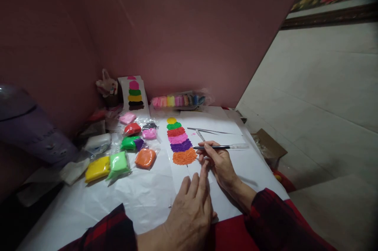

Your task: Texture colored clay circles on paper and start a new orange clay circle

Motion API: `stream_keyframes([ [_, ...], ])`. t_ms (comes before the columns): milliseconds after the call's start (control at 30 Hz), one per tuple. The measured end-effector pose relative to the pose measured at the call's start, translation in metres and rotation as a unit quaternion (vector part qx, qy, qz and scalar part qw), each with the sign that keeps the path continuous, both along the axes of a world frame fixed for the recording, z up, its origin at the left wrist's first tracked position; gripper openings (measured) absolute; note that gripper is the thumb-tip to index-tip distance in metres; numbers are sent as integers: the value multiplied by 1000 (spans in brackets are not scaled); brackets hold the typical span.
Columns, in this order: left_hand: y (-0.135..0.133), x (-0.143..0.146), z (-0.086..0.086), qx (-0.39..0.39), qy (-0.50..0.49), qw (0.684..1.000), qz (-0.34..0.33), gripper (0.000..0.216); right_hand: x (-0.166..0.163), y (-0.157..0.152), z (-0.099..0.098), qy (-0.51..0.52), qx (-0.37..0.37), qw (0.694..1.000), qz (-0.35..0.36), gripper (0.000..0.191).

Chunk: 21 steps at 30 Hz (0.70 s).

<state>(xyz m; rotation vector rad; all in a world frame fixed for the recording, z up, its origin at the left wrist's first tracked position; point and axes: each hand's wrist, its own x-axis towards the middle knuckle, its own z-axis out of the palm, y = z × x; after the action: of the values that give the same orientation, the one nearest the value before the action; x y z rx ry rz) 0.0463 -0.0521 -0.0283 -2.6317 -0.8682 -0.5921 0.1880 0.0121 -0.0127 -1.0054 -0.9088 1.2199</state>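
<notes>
My right hand grips a slim black pen with a clear rear end, its tip pointing left at the picture. That picture is a stack of textured bands on white paper: yellow, green, red, pink, purple and orange from top to bottom. The pen tip is close to the right edge, near where purple meets orange; whether it touches I cannot tell. Below the orange band, my left hand lies flat on the paper with fingers stretched out, its fingertips near my right hand. Thin dark tools lie beyond the pen.
Several clear packets of coloured clay, including yellow and orange, lie to the left. A long pack of coloured pieces lies by the wall. Beside it leans a banded picture card. A lilac bottle stands far left, a cardboard box right.
</notes>
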Motion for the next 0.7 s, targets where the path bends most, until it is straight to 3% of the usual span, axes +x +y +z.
stream_keyframes([
  [200,0,-1,-5,38,-25,999,16,35,1,0,-1,-7,6,1000,3,31],
  [333,0,-1,-8,24,-27,999,13,38,1,-1,0,-12,9,1000,15,32],
  [700,-2,-1,-2,40,-24,999,26,41,1,-2,-1,-4,10,1000,24,32],
])
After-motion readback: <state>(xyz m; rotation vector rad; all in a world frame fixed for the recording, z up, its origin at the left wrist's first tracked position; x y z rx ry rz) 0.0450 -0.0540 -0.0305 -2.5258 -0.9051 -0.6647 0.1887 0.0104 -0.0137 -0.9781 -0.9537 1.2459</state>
